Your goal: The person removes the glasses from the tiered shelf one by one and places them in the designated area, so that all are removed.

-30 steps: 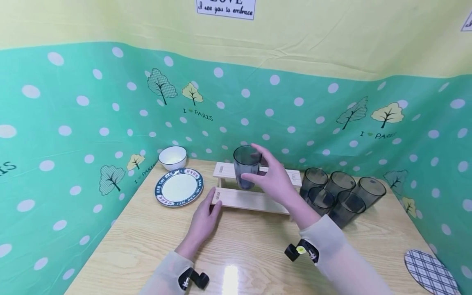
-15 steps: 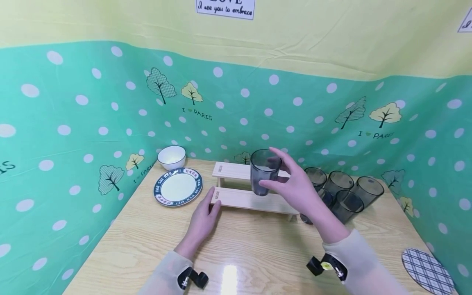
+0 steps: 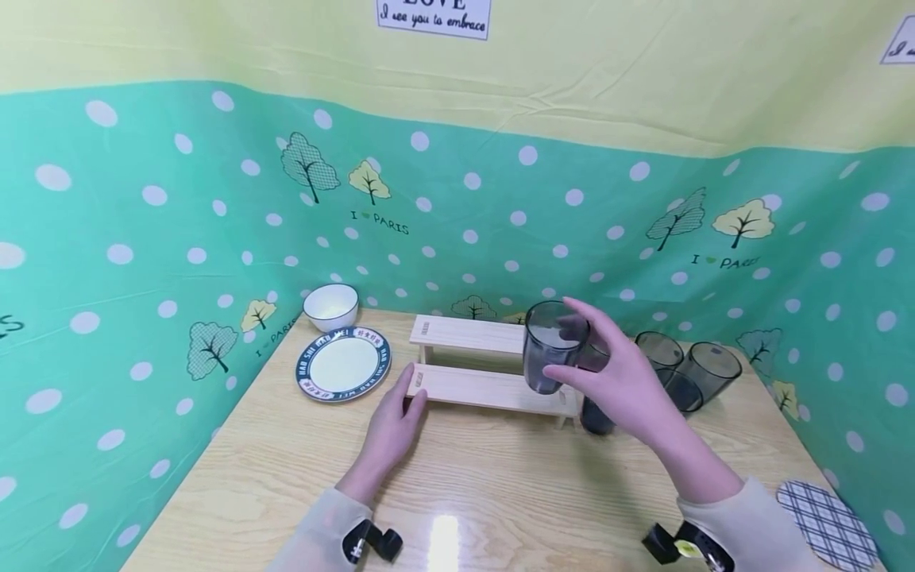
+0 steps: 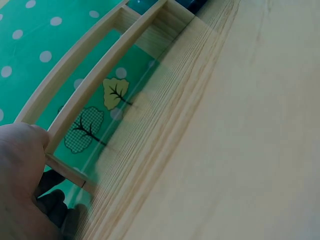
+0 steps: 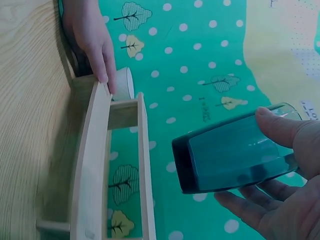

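My right hand holds a dark tinted drinking glass upright between thumb and fingers, above the right end of a two-tier wooden shelf rack. In the right wrist view the glass is apart from the rack, and the fingers lie along its side. My left hand grips the left end of the rack's lower board. The left wrist view shows this hand at the rack's end, its curled fingers dark and partly hidden. Neither board carries anything that I can see.
Several more dark glasses stand right of the rack, partly hidden by my right hand. To its left are a blue-rimmed plate and a white bowl. A plaid round mat lies at the right edge. A patterned cloth hangs behind.
My right hand has carried the glass rightward and a little nearer, from over the rack's middle to over its right end. My left hand has stayed on the rack.
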`<state>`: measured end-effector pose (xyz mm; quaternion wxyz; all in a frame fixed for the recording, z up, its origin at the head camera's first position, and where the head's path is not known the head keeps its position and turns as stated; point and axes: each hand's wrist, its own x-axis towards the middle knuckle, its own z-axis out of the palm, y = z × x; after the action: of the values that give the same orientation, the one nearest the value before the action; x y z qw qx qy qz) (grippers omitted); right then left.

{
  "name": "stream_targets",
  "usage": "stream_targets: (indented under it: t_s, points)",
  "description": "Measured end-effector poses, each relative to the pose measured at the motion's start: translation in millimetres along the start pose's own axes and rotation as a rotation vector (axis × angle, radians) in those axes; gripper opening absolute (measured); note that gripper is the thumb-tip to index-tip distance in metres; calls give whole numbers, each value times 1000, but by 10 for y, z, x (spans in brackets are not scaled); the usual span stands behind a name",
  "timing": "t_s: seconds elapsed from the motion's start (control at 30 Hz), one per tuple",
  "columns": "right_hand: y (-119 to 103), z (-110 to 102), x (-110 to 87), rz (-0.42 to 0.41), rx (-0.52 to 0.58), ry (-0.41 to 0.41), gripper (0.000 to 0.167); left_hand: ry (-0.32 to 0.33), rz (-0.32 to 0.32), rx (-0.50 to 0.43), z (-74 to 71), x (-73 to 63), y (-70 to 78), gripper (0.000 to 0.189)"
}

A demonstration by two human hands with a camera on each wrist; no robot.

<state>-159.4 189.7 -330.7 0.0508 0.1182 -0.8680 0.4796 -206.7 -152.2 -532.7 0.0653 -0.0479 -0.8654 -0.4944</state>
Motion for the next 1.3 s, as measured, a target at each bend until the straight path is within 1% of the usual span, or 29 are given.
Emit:
stream_targets:
  t_s: [0.2, 0.47, 0.63, 0.73, 0.83, 0.93, 1.03, 1.2, 1.3]
  points:
    - [59, -189, -148, 8, -92, 48, 98, 5, 2, 0, 10, -9, -20, 68]
    - [164, -479, -326, 43, -178, 103, 100, 1, -18, 4, 15, -18, -30, 68]
    - [240, -636, -431, 29, -168, 139, 101, 6, -20, 29, 27, -13, -56, 68]
    - [288, -729, -499, 26, -140, 157, 101, 5, -19, 29, 27, -13, -60, 67]
    - [327, -834, -568, 53, -141, 174, 102, 5, -18, 27, 21, -10, -58, 67]
    - [381, -943, -637, 109, -166, 199, 102, 4, -11, 24, 15, -7, -57, 68]
    - [462, -1048, -693, 150, -200, 235, 104, 1, -4, 17, 4, -1, -49, 68]
    - [610, -1216, -765, 186, -217, 298, 105, -3, 0, 15, -8, 8, -31, 68]
    - [696, -1307, -813, 232, -238, 332, 104, -8, 1, 19, -7, 10, -23, 68]
